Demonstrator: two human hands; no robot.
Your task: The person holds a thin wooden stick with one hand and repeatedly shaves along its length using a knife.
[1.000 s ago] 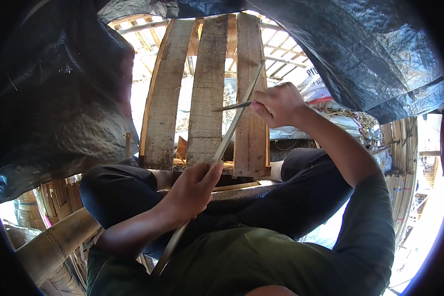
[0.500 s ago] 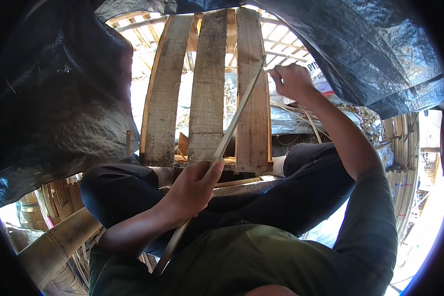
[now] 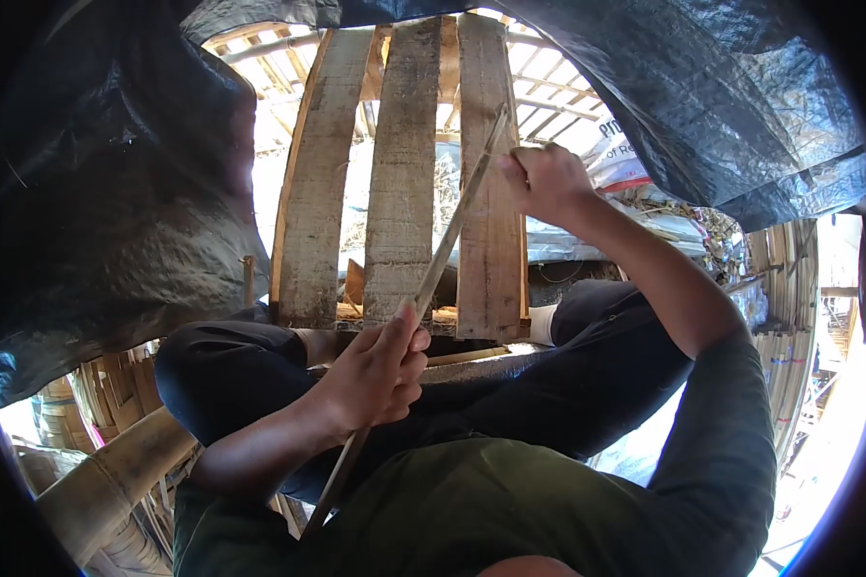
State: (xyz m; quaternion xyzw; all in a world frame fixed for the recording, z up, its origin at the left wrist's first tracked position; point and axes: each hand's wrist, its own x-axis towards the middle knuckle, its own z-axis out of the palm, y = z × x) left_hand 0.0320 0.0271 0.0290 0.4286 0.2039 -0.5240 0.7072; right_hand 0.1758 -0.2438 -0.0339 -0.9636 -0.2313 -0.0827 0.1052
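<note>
A long, thin pale strip (image 3: 446, 248) runs diagonally from near my lap up to the right-hand plank. My left hand (image 3: 373, 377) is closed around its middle, with the thumb along the top. Close to the strip's upper end, my right hand (image 3: 550, 183) is closed on a knife (image 3: 492, 154). Only a thin sliver of the blade shows, against the strip; the handle is hidden in the fingers.
Three upright wooden planks (image 3: 399, 183) stand in front, with my bent legs (image 3: 606, 375) on either side. Dark plastic sheets (image 3: 125, 221) hang left and right. A thick bamboo pole (image 3: 115, 481) lies at lower left, and bundled slats (image 3: 784, 375) stand at right.
My right hand rose to the strip's upper end, then came slightly down and left. The knife blade, plainly visible earlier, is now barely seen. My left fingers have shifted, and the strip has turned slightly.
</note>
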